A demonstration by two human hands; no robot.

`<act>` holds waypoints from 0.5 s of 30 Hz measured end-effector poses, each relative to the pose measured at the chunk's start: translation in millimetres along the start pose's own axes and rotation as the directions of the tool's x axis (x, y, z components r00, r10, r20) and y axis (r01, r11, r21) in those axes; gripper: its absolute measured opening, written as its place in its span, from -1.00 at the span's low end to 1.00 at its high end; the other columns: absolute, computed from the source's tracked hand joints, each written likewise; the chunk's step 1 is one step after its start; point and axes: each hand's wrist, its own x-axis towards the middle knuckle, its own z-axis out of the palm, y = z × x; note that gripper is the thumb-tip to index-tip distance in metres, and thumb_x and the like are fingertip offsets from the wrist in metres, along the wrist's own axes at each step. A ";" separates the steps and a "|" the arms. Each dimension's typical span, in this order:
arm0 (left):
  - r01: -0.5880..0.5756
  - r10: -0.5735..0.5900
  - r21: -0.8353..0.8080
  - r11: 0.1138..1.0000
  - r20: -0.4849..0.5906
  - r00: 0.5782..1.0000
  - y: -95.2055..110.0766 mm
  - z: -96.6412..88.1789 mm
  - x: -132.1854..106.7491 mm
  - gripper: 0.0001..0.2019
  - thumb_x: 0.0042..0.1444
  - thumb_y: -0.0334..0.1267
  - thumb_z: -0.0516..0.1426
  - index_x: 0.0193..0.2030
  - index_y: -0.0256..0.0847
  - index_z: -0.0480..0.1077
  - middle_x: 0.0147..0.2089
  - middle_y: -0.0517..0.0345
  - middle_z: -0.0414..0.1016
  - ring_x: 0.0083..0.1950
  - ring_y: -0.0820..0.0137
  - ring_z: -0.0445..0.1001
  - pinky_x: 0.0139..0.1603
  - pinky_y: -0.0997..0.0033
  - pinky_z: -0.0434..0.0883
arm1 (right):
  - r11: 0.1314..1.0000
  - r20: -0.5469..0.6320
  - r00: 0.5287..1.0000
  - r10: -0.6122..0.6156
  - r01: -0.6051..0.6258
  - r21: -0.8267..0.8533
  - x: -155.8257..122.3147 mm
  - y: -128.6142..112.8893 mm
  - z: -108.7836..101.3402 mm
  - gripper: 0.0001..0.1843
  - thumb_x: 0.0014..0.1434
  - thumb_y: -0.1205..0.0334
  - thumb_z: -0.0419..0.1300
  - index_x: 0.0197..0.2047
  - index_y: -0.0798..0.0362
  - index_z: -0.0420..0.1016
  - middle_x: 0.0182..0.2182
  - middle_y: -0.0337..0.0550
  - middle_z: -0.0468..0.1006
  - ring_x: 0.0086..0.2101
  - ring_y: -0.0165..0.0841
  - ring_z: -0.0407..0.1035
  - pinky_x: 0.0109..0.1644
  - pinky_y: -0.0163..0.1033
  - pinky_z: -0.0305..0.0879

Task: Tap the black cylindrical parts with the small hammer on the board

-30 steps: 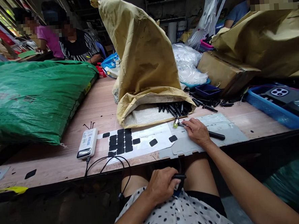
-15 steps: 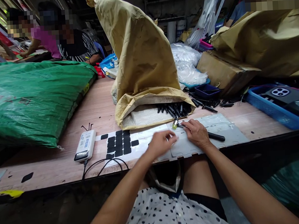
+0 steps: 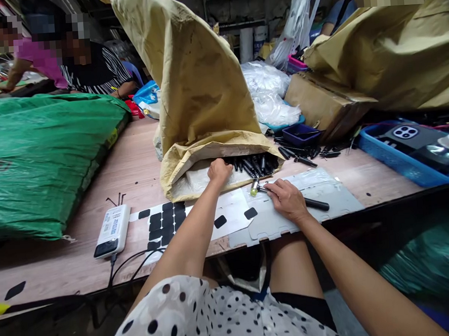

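My left hand (image 3: 220, 171) reaches into the mouth of a large tan sack (image 3: 204, 78). Its fingers are curled by the leftmost of several slim black tube-like parts (image 3: 255, 165); the fingertips are hidden, so what they pinch cannot be made out. My right hand (image 3: 288, 199) is closed round a small hammer (image 3: 318, 204) with a black grip, a metal neck and a yellow-green face. The hammer lies low over a grey sheet (image 3: 338, 194), its head close to the sack's opening.
White paper (image 3: 226, 203) with black rounded-square pads lies on the left. Beside it is a white power bank (image 3: 112, 230) with cables. A green sack (image 3: 49, 163) stands far left, a blue tray (image 3: 418, 169) right, a cardboard box (image 3: 319, 101) behind. Other people sit across the table.
My left hand has moved forward from above the sheet into the sack's mouth. Two black pads now show on the paper near the grey sheet. The right hand still holds the hammer; the view has shifted.
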 end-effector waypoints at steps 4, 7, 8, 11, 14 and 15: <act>-0.120 0.120 0.031 0.992 0.013 0.993 -26.4 -25.3 -31.8 -0.86 0.12 -0.18 0.26 -0.23 -0.15 0.61 -0.13 -0.03 0.66 -0.03 0.13 0.54 -0.12 0.29 0.35 | 1.000 -0.004 1.000 0.006 -0.006 0.006 -0.8 0.5 1.6 -0.70 0.39 0.21 0.08 0.06 -0.02 0.58 -0.20 -0.09 0.52 -0.14 -0.22 0.32 -0.02 -0.16 0.22; -0.391 0.390 0.012 0.920 0.063 0.919 -54.0 -41.4 -73.6 -0.83 0.18 -0.14 0.24 -0.19 -0.15 0.60 -0.17 0.04 0.63 -0.04 0.17 0.48 -0.14 0.31 0.33 | 1.000 -0.005 1.000 0.009 -0.009 0.000 -1.2 1.3 2.7 -0.70 0.37 0.23 0.10 0.06 -0.02 0.59 -0.20 -0.08 0.53 -0.14 -0.22 0.33 -0.03 -0.16 0.23; -0.464 0.462 -0.007 0.886 0.101 0.881 -62.9 -43.5 -88.1 -0.83 0.19 -0.14 0.25 -0.18 -0.15 0.59 -0.18 0.07 0.62 -0.05 0.18 0.47 -0.14 0.31 0.32 | 1.000 -0.004 1.000 0.009 -0.009 -0.003 -1.2 1.5 2.8 -0.70 0.37 0.24 0.10 0.06 -0.02 0.60 -0.20 -0.08 0.53 -0.14 -0.22 0.33 -0.03 -0.16 0.23; -0.558 0.556 -0.052 0.828 0.193 0.808 -84.7 -37.4 -123.4 -0.87 0.18 -0.17 0.28 -0.19 -0.14 0.57 -0.23 0.12 0.59 -0.10 0.21 0.43 -0.17 0.30 0.30 | 1.000 0.001 1.000 0.003 -0.003 -0.021 -1.2 1.5 2.6 -0.70 0.37 0.23 0.11 0.06 -0.02 0.60 -0.19 -0.07 0.53 -0.14 -0.22 0.33 -0.04 -0.16 0.24; -0.543 0.551 -0.093 0.834 0.132 0.824 -98.2 -18.9 -140.8 -0.88 0.16 -0.21 0.31 -0.20 -0.15 0.56 -0.22 0.12 0.57 -0.13 0.23 0.42 -0.16 0.30 0.30 | 1.000 -0.011 1.000 -0.001 0.000 -0.031 -1.8 1.0 2.8 -0.70 0.38 0.22 0.09 0.05 -0.01 0.61 -0.20 -0.07 0.53 -0.15 -0.21 0.34 -0.03 -0.15 0.25; -0.537 0.546 -0.109 0.837 0.083 0.834 -101.2 -12.3 -143.1 -0.87 0.15 -0.21 0.31 -0.18 -0.15 0.56 -0.21 0.12 0.57 -0.12 0.24 0.42 -0.14 0.29 0.30 | 0.999 -0.019 1.000 -0.003 0.002 -0.032 -2.0 1.0 3.0 -0.70 0.39 0.22 0.09 0.05 -0.01 0.61 -0.21 -0.07 0.53 -0.15 -0.21 0.34 -0.03 -0.15 0.26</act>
